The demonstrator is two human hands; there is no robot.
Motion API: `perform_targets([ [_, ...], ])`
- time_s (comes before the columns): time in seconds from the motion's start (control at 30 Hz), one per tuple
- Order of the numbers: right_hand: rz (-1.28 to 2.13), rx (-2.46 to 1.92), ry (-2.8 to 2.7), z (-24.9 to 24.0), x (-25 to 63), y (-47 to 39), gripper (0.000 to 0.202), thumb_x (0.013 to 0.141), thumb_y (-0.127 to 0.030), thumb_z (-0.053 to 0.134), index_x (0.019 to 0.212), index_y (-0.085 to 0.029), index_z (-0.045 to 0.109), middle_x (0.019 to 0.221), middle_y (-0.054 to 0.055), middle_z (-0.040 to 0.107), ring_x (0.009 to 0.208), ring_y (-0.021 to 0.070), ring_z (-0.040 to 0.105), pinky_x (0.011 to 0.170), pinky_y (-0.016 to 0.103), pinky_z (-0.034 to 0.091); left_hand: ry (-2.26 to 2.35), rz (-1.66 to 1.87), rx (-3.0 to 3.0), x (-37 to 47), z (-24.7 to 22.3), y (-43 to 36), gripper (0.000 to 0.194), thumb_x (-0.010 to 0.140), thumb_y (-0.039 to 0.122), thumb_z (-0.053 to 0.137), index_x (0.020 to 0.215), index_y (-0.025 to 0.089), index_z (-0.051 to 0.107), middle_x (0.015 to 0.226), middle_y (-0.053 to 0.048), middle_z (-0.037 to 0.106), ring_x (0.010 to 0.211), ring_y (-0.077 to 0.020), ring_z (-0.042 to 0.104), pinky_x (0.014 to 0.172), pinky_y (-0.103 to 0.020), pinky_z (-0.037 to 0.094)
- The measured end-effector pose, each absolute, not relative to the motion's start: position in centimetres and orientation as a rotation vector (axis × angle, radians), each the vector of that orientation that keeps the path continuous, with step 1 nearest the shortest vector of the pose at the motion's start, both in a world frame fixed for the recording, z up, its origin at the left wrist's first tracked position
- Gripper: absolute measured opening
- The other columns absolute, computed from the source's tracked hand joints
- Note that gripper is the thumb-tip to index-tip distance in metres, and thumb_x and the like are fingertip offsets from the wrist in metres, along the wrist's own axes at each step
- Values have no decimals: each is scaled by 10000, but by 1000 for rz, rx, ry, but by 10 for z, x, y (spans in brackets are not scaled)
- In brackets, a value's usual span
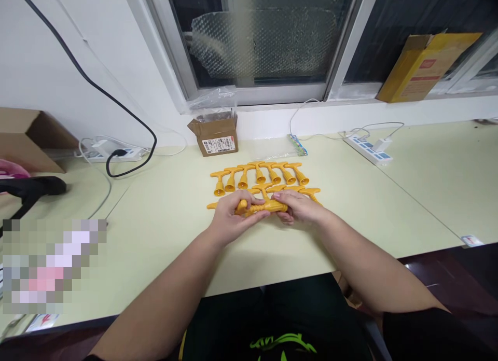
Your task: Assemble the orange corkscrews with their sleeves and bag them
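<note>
A yellow T-handled piece lies sideways between my two hands, above the pale table. My left hand is closed around its handle end, at the left. My right hand grips its wider end with thumb and fingers. Just beyond the hands, a back row of similar yellow pieces rests with the T-ends toward the window and the cupped ends toward me. Another row of yellow pieces is nearer and partly hidden by my hands.
Behind the rows are an open cardboard box and a clear plastic bag. Power strips stand at the right and left. A black cable hangs at the left. The table's front edge runs before my body.
</note>
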State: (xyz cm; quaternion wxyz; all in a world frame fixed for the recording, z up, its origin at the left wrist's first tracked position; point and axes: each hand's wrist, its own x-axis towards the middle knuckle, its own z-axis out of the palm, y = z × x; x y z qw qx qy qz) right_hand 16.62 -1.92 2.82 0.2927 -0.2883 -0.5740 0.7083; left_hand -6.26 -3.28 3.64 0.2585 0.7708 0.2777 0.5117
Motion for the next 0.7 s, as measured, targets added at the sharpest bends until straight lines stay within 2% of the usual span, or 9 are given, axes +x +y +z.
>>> perform_targets([
  [0.1, 1812, -739, -1507, 27, 168, -19, 414, 976, -590, 557, 989, -183, 632, 623, -19, 602, 524, 126, 551, 533, 260, 452, 787, 1380, 1970, -63, 39, -33, 430, 771, 261, 872, 808, 217, 446, 865, -26, 752, 890, -203, 754, 831, -349, 595],
  [0.17, 1732, -699, -1554, 28, 171, -18, 405, 939, -534, 655, 1171, -206, 602, 776, 7, 672, 669, 147, 634, 651, 285, 516, 829, 1352, 1879, -63, 42, -33, 431, 782, 255, 862, 842, 221, 437, 894, -25, 749, 920, -196, 746, 891, -367, 590],
  [0.23, 1658, -679, -1591, 28, 175, -16, 429, 905, -455, 727, 1234, -232, 567, 872, 12, 679, 747, 154, 651, 719, 305, 536, 849, 1315, 1783, -65, 44, -29, 415, 804, 256, 839, 889, 225, 434, 947, -35, 744, 974, -196, 738, 937, -382, 585],
  [0.37, 1542, -705, -1521, 26, 183, -9, 371, 888, -389, 740, 1193, -252, 580, 1028, 26, 641, 756, 140, 618, 705, 312, 537, 813, 1317, 1503, -78, 45, -11, 467, 798, 245, 830, 1015, 250, 417, 993, -20, 725, 1060, -197, 724, 939, -363, 601],
  [0.5, 1407, -733, -1440, 25, 190, -1, 283, 868, -380, 748, 1084, -237, 634, 906, 5, 608, 701, 131, 568, 682, 306, 507, 855, 1359, 1134, -109, 45, 15, 671, 707, 209, 891, 1121, 291, 370, 999, 17, 739, 925, -155, 752, 906, -339, 621],
  [0.6, 1336, -782, -1345, 26, 195, 4, 258, 833, -383, 771, 1001, -225, 657, 811, -13, 591, 656, 127, 555, 651, 295, 473, 907, 1251, 1035, -139, 45, 31, 585, 699, 207, 902, 1068, 251, 451, 1009, -24, 753, 881, -143, 758, 841, -259, 624],
  [0.7, 1288, -832, -1257, 25, 203, 9, 256, 803, -381, 784, 961, -217, 666, 750, -24, 591, 619, 122, 548, 622, 283, 440, 950, 1234, 979, -165, 42, 43, 494, 707, 178, 895, 1063, 219, 555, 932, -28, 746, 803, -120, 746, 715, -168, 604],
])
